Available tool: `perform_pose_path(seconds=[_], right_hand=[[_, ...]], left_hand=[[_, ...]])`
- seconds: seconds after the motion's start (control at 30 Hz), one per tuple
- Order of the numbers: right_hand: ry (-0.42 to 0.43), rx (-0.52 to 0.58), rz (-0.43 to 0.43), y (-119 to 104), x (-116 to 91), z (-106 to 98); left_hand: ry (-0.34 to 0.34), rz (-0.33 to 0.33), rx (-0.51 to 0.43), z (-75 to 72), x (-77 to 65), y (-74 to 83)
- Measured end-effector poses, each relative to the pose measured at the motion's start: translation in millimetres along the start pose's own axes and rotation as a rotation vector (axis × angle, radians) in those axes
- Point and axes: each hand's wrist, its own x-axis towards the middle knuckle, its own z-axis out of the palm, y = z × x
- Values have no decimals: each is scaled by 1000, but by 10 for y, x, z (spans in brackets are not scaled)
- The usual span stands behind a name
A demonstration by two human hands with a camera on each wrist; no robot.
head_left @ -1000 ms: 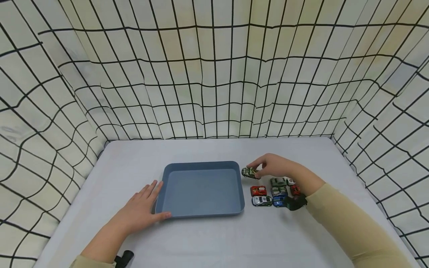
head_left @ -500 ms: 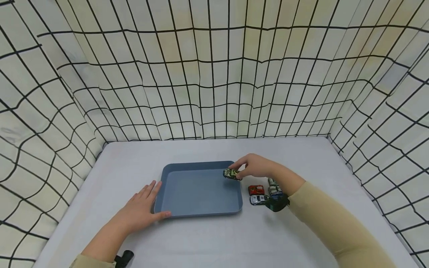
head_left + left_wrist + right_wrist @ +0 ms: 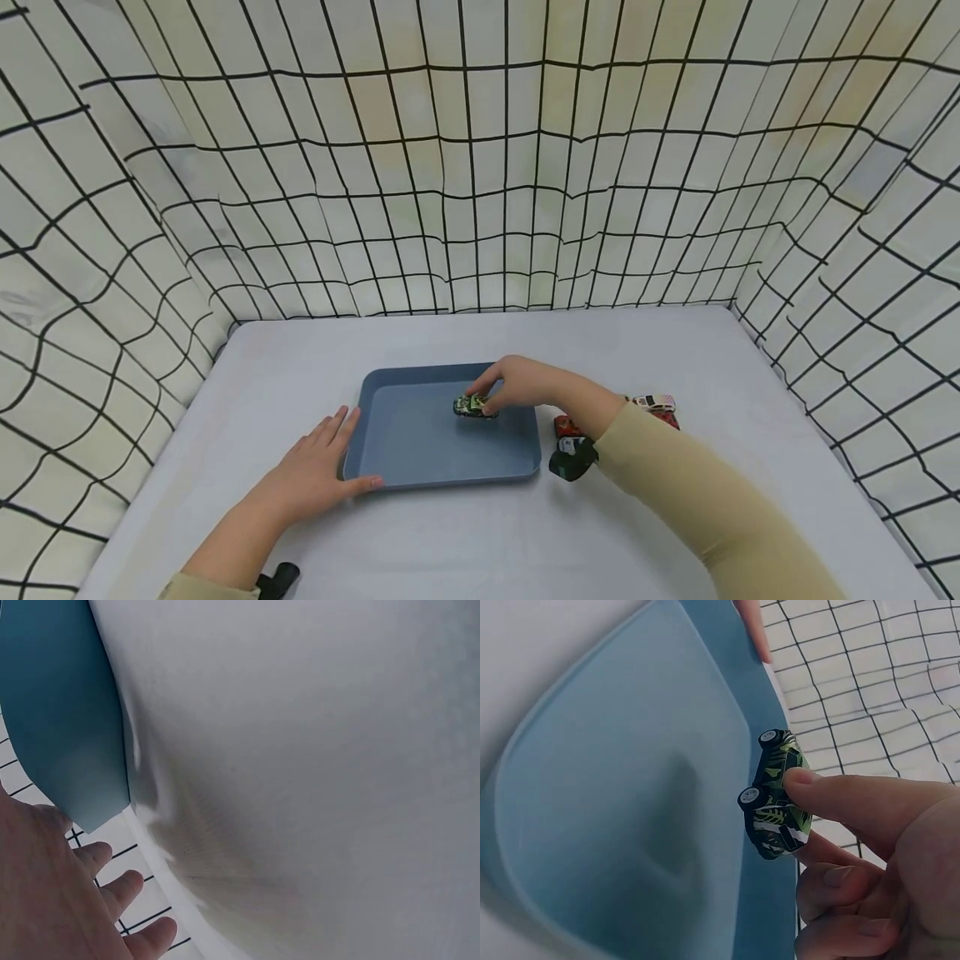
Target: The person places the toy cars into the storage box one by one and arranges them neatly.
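Head view: the right hand (image 3: pixel 523 385) is pinching a camouflage toy car (image 3: pixel 471 406) over the blue tray (image 3: pixel 412 454), toward one o'clock of its centre; the left hand (image 3: pixel 318 468) (spread flat, gripping nothing) is lying at the tray's eight-o'clock edge. Left wrist view: that hand is showing toward seven o'clock. Right wrist view: the thumb (image 3: pixel 840 793) is pressing the car's side.

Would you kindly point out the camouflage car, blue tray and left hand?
Camouflage car (image 3: pixel 778 810), right wrist view: patterned body.
Blue tray (image 3: pixel 427 450), head view: bare floor.
Left hand (image 3: pixel 311 468), head view: back of the hand.
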Motion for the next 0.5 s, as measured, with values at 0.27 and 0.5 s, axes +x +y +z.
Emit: perform_pose_path(seconds=[0.27, 0.5], right_hand=[[-66, -39, -66, -228, 191, 197], [-98, -74, -61, -349, 369, 389]], left_hand=[[-15, 1, -1, 9, 18, -27], [-9, -8, -2, 20, 40, -34]])
